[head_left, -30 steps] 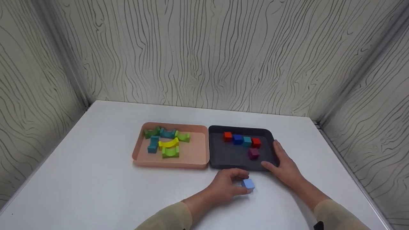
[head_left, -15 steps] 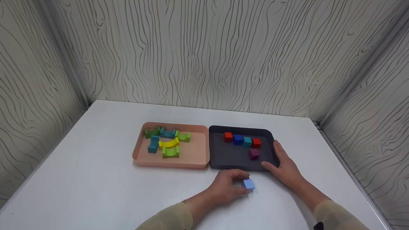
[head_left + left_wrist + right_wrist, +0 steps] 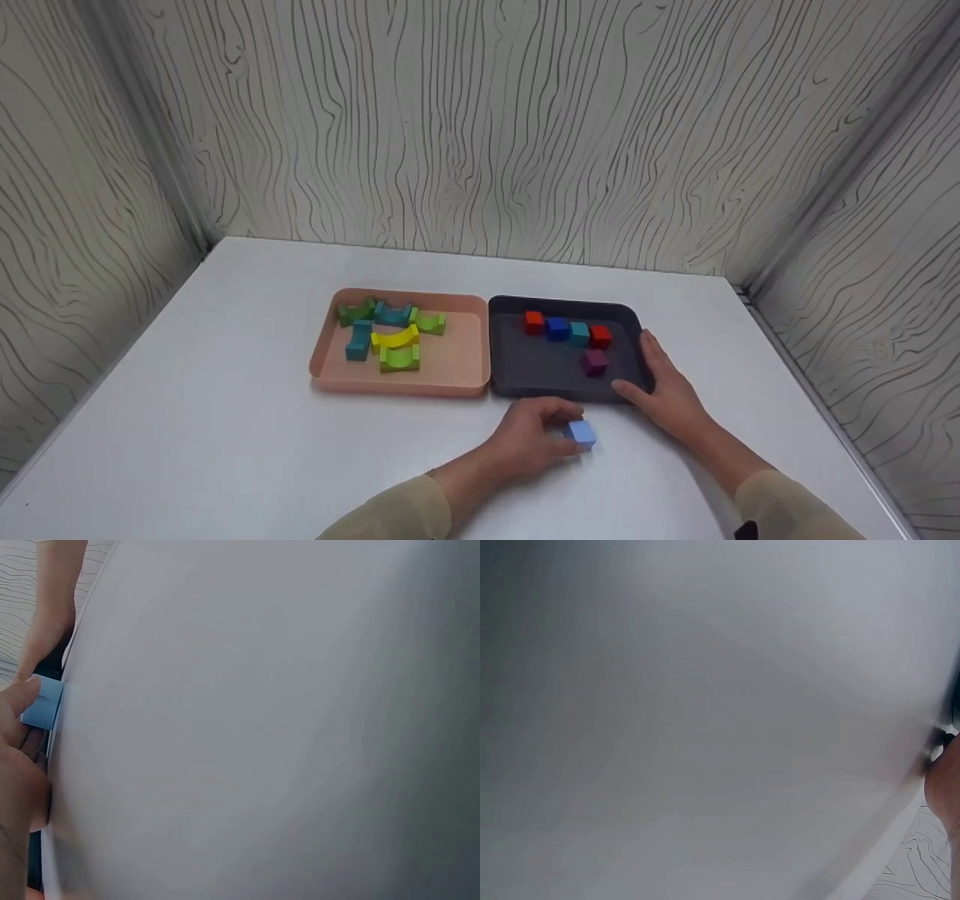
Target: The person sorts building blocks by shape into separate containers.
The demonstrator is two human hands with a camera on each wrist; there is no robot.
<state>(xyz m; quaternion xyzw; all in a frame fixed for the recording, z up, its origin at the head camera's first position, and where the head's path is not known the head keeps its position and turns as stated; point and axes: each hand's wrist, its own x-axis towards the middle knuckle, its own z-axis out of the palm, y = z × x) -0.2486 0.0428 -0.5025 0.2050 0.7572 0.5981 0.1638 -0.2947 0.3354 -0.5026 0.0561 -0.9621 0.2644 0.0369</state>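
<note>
A light blue cube (image 3: 581, 433) sits on the white table (image 3: 225, 420) just in front of the black tray (image 3: 525, 367). My left hand (image 3: 536, 435) pinches the light blue cube (image 3: 43, 701) between thumb and fingers. The tray holds two red cubes (image 3: 534, 321), a blue cube (image 3: 556, 328), a teal cube (image 3: 578, 332) and a purple cube (image 3: 595, 361). My right hand (image 3: 660, 382) grips the tray's front right corner, thumb on the rim, fingers along its right side. Only an edge of that hand (image 3: 945, 780) shows in the right wrist view.
A pink tray (image 3: 450, 367) stands left of the black one, touching it. It holds several green, teal and yellow arch blocks (image 3: 390, 341). Patterned walls close the table in at the back and both sides.
</note>
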